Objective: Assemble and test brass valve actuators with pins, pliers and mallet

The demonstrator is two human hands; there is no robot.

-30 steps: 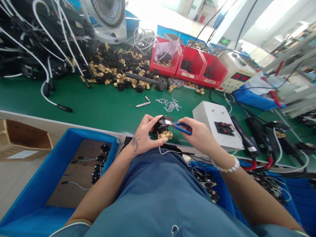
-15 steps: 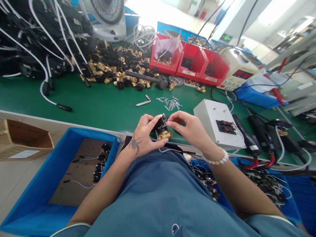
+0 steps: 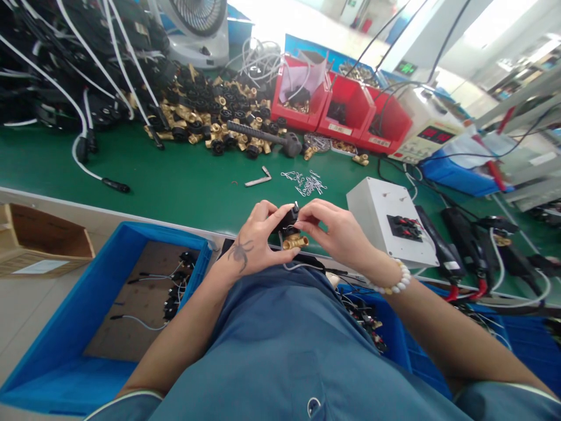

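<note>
My left hand (image 3: pixel 254 237) grips a small valve (image 3: pixel 291 231) with a black top and a brass fitting below, held just over the near edge of the green table (image 3: pixel 175 181). A thin white wire hangs down from the valve. My right hand (image 3: pixel 337 231) is closed in a pinch against the black top, fingertips pressed on it; a thin metal clip may be in them, too small to be sure. Loose metal clips (image 3: pixel 307 184) lie on the table just beyond both hands.
A heap of brass and black valve parts (image 3: pixel 210 120) and a hammer (image 3: pixel 267 137) lie at the back. Red bins (image 3: pixel 342 111), a fan (image 3: pixel 197 23), a white switch box (image 3: pixel 390 225), an L-shaped key (image 3: pixel 258 177), cable bundles (image 3: pixel 65 76) and blue crates (image 3: pixel 100 304) surround me.
One second ago my right hand held blue-handled pliers at the valve; the pliers are gone from view and the fingers pinch at the valve's top instead. The left hand kept its grip.
</note>
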